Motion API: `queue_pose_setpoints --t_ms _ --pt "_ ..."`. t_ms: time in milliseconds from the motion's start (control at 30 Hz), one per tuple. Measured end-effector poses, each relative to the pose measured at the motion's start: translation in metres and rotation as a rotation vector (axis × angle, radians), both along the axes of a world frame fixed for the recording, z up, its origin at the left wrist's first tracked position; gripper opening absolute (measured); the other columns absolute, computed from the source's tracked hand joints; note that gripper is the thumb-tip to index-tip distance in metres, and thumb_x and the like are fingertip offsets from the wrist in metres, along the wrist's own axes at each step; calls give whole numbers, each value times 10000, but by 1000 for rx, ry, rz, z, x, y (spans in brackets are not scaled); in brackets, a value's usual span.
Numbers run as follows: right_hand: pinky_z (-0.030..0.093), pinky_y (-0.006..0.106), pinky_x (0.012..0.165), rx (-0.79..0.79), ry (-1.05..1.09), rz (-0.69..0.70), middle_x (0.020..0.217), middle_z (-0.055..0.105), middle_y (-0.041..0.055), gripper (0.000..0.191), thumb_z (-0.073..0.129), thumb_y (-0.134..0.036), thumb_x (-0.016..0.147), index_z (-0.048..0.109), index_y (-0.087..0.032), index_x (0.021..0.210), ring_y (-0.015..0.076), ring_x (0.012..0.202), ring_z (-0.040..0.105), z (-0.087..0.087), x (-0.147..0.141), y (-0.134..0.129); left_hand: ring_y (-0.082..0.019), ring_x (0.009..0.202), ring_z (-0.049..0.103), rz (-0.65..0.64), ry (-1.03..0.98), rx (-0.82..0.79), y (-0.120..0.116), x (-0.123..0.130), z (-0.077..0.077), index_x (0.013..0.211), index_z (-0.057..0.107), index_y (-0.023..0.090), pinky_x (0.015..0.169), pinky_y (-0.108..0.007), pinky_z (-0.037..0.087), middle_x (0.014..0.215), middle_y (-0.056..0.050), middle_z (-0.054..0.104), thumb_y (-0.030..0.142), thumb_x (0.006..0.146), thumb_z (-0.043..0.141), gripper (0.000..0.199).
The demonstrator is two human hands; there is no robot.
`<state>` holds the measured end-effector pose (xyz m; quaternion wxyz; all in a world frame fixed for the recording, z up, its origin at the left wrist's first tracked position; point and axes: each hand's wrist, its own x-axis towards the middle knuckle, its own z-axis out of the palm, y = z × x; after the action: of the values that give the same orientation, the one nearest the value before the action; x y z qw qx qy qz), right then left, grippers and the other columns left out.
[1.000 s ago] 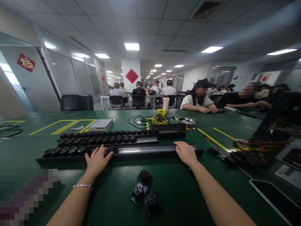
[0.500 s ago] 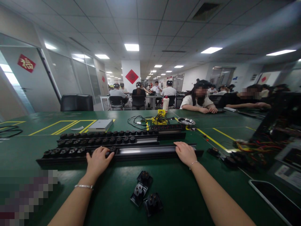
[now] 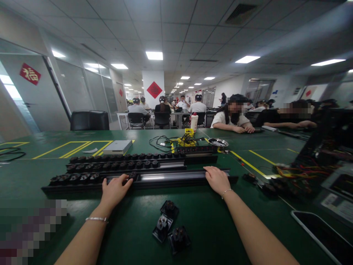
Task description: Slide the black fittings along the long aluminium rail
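A long black rail point(image 3: 168, 177) with a shiny inner strip lies across the green table in front of me. Several black socket modules point(image 3: 74, 179) sit in its left part. My left hand point(image 3: 116, 190) is closed at a single socket module point(image 3: 133, 175) in the rail, thumb and fingers against it; its grip is partly hidden. At the rail's right end, my right hand point(image 3: 217, 180) has its fingers bent over the edge, holding it. Three loose black modules with metal prongs point(image 3: 179, 237) lie on the table between my forearms.
Two more rails point(image 3: 171, 165) with modules lie behind. Further back are a flat grey box point(image 3: 118, 147), a yellow bin point(image 3: 186, 140) with black cables and a metal dish point(image 3: 218, 142). Wires point(image 3: 292, 171) and a phone-like slab point(image 3: 317, 232) lie right. Co-workers sit across the table.
My left hand has shifted slightly, its outer finger drawn in a little to the right, beside the same module. My right hand and the rail have stayed in place.
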<state>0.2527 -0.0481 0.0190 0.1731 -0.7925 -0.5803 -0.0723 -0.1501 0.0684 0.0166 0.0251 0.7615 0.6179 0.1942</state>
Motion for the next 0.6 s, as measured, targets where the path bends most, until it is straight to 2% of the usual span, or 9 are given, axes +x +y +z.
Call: queue_pose_setpoints --t_ms 300,467,600 --pt "323 371 973 5 9 11 1253 570 22 442 293 -296 863 579 -240 1194 184 1195 440 -1 0 0 -255 1021 594 -51 5 -25 -2 0 2 1019 594 261 1054 -603 86 987 -56 707 539 810 363 417" --pt "324 374 971 10 5 10 1250 572 24 442 287 -304 868 579 -239 1194 184 1191 443 -1 0 -1 -213 1020 601 -92 24 21 -2 1 0 1002 601 258 1074 -502 166 1020 -53 702 507 830 343 397" --pt "331 366 962 23 -2 10 1245 577 21 437 293 -296 863 587 -238 1181 182 1184 452 -1 0 -1 -211 1040 590 -86 19 26 -1 2 -1 992 611 269 1068 -489 180 1064 -44 688 499 838 331 395"
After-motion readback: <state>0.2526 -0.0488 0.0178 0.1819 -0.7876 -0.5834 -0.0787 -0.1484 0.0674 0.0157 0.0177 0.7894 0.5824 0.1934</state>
